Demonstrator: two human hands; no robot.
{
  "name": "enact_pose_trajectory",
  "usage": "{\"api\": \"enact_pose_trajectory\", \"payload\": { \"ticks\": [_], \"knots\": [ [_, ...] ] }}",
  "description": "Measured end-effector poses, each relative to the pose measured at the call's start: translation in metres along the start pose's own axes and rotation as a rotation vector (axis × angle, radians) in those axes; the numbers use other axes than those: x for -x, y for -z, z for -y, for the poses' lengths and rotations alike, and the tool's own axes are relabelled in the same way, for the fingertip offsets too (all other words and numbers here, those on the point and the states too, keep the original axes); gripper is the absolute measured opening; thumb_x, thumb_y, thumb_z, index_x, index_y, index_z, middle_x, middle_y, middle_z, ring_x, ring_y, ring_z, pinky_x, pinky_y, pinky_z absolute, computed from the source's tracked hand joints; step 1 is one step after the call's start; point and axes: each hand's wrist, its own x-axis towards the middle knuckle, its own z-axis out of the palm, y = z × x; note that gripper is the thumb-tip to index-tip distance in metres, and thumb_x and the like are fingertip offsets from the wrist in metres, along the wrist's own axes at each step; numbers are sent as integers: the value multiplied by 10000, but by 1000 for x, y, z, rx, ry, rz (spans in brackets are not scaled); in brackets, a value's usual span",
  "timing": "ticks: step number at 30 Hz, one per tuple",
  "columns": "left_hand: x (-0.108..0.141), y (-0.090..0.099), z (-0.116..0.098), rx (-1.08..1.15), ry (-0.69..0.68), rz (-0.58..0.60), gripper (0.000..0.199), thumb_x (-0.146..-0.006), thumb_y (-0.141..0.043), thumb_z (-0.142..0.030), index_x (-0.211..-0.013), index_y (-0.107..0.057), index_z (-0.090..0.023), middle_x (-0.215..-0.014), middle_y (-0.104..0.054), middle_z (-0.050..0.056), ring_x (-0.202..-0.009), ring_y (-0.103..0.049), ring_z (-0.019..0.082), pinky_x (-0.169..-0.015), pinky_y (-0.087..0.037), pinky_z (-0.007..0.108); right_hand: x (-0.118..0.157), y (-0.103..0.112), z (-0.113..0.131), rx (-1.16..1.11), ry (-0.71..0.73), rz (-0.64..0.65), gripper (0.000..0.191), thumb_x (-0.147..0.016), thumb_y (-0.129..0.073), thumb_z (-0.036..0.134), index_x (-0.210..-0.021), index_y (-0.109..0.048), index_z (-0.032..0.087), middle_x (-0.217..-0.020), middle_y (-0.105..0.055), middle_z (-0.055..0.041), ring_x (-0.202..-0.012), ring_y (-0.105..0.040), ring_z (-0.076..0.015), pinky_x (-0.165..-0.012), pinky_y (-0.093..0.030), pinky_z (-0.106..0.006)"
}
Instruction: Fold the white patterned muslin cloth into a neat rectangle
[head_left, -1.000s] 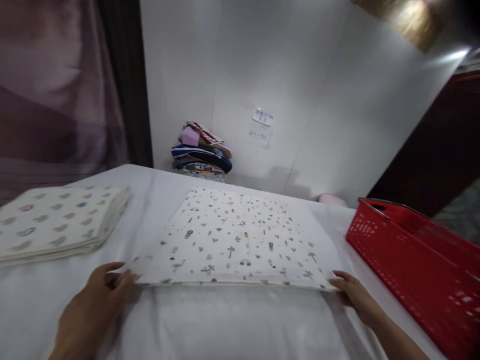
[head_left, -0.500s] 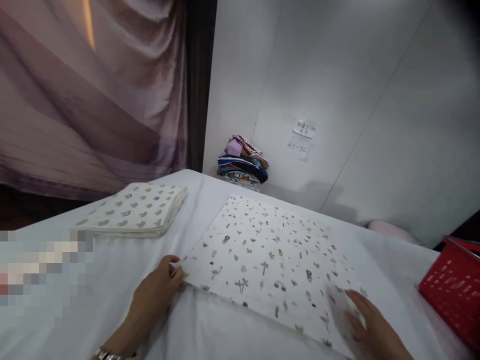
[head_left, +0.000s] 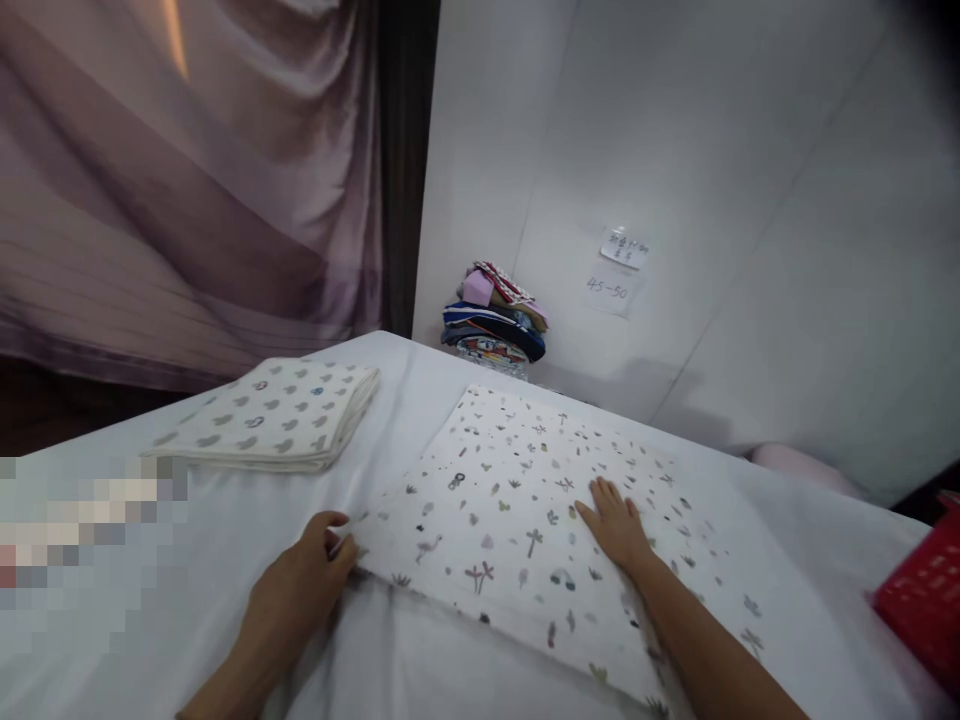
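Observation:
A white cloth (head_left: 517, 520) printed with small palm trees, flamingos and rainbows lies spread and folded over on the white-covered table. Its near left corner is pinched between the thumb and fingers of my left hand (head_left: 311, 560). My right hand (head_left: 616, 522) rests flat on the upper part of the cloth, palm down with fingers spread. My right forearm crosses the cloth's right side and hides part of it. Left of the cloth sits a folded cream cloth (head_left: 270, 410) with grey mouse-head prints.
A red plastic basket (head_left: 926, 590) stands at the right edge. Beyond the table's far edge is a stack of folded fabrics (head_left: 495, 318) by the white wall. Paper notes (head_left: 619, 270) are stuck on that wall. A pinkish curtain (head_left: 187, 200) hangs at the left.
My right hand has moved from the cloth's near right edge up and left onto its middle, and now lies flat. My left hand stays at the near left corner. The view has shifted slightly.

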Motion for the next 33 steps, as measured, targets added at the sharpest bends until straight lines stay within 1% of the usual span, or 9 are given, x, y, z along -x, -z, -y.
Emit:
{"api": "enact_pose_trajectory", "payload": {
  "ticks": [4,7,11,15,18,22,26,30,33],
  "knots": [
    [-1,-1,2,-22,-21,23,267,-802,-374,-329,-1026,-463,-213,-835,-649,21,-732,-608,207,-615,-375,281,-4,-9,-10,7,-9,12,686,-869,-227,559,-1421,-244,152,-1498,-150,-49,-1374,-96,-218,-1093,-117,-465],
    [-2,-3,4,-18,-30,28,246,-809,-363,-313,-1012,-463,-214,-813,-646,16,-726,-604,202,-622,-366,281,-5,-6,-3,-29,13,3,706,-865,-217,577,-1415,-256,137,-1496,-157,-75,-1372,-102,-235,-1086,-133,-488],
    [-1,-4,6,-18,-37,27,233,-813,-360,-301,-1002,-468,-219,-787,-638,6,-715,-599,197,-611,-353,277,-3,-9,19,-40,148,-80,693,-881,-181,572,-1429,-213,148,-1504,-121,-60,-1377,-54,-219,-1101,-100,-469],
    [0,-5,7,-3,-51,-4,242,-822,-362,-302,-1021,-470,-216,-810,-640,13,-732,-598,193,-607,-346,270,0,-15,32,-41,203,14,700,-876,-200,591,-1428,-222,161,-1499,-143,-55,-1374,-77,-216,-1105,-102,-459],
    [1,-6,8,8,-66,-8,244,-828,-364,-313,-1031,-463,-222,-821,-638,9,-727,-592,187,-607,-338,269,3,-6,46,-39,203,41,722,-875,-186,598,-1428,-217,136,-1501,-119,-71,-1375,-58,-230,-1104,-92,-470],
    [1,-6,9,15,-73,-6,237,-831,-364,-303,-1033,-461,-227,-792,-629,0,-716,-584,178,-598,-323,261,10,6,88,-74,337,19,709,-887,-158,587,-1447,-122,153,-1508,-59,-44,-1376,-7,-211,-1113,-44,-444],
    [3,-4,7,10,-67,-12,245,-826,-376,-291,-1040,-472,-220,-786,-628,4,-711,-581,176,-584,-313,255,15,0,125,-64,448,87,720,-883,-159,604,-1442,-150,150,-1504,-68,-34,-1377,-16,-204,-1115,-31,-430],
    [4,-4,6,6,-83,-27,258,-826,-380,-283,-1061,-463,-217,-785,-630,4,-725,-583,179,-587,-315,254,17,-3,133,-64,431,138,715,-880,-178,603,-1437,-178,156,-1502,-73,-28,-1378,-27,-203,-1114,-38,-433],
    [5,-3,7,20,-87,-28,264,-824,-385,-284,-1067,-466,-219,-804,-636,9,-739,-586,180,-591,-318,254,19,0,135,-92,466,93,704,-887,-178,588,-1444,-143,160,-1504,-43,-26,-1377,-3,-201,-1114,-33,-431]
  ]
}}
